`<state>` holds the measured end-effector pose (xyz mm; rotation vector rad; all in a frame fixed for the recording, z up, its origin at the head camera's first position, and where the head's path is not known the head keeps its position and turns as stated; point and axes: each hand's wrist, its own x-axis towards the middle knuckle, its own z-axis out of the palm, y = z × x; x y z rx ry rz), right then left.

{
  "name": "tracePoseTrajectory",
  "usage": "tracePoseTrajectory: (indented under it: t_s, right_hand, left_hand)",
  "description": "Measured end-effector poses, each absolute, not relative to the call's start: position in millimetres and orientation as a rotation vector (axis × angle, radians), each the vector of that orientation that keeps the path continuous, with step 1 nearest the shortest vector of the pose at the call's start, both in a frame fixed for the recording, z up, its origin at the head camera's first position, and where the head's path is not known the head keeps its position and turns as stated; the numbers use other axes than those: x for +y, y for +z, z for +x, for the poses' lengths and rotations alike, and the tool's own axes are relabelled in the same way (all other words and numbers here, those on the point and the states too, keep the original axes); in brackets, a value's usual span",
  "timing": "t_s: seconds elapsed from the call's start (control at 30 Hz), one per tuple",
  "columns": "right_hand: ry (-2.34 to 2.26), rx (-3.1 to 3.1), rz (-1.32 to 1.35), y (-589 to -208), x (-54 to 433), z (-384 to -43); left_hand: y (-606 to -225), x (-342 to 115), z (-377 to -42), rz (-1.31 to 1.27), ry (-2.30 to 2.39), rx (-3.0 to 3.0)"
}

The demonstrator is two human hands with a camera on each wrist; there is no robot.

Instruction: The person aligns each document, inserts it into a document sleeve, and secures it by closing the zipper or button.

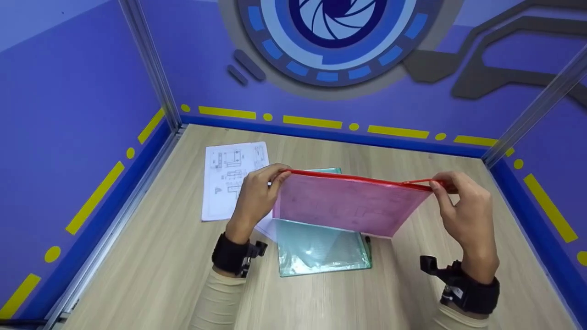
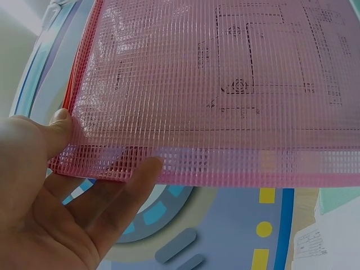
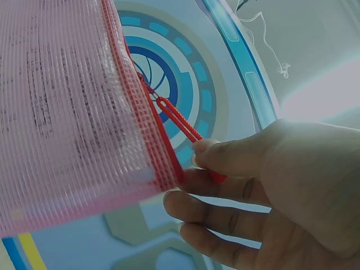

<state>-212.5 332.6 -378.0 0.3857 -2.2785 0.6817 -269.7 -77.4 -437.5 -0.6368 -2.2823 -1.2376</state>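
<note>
A pink mesh zipper pouch (image 1: 348, 201) with a red zipper along its top edge is held up over the table, tilted. A sheet with printed drawings shows through its mesh in the left wrist view. My left hand (image 1: 259, 195) pinches the pouch's upper left corner, thumb in front and fingers behind. Between the thumb and forefinger of my right hand (image 1: 465, 206) is the red cord zipper pull (image 3: 179, 118), stretched away from the slider near the right corner. Below the pouch lies a green zipper pouch (image 1: 316, 252), partly covered by it in the head view.
Sheets with technical drawings (image 1: 220, 201) lie on the wooden table (image 1: 160, 256) at the left, partly behind my left hand. A small dark object (image 1: 368, 240) shows at the green pouch's right edge. Blue printed walls (image 1: 206, 55) and metal posts (image 1: 153, 59) enclose the table.
</note>
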Motion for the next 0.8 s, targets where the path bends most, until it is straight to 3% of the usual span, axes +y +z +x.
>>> tracePoseTrajectory:
  t_s: [0.8]
  right_hand:
    - [0.721,-2.276,0.177,-377.7,334.0,-211.5]
  left_hand:
    - [-435.2,-80.0,-267.8,-0.569,-1.185,-2.287]
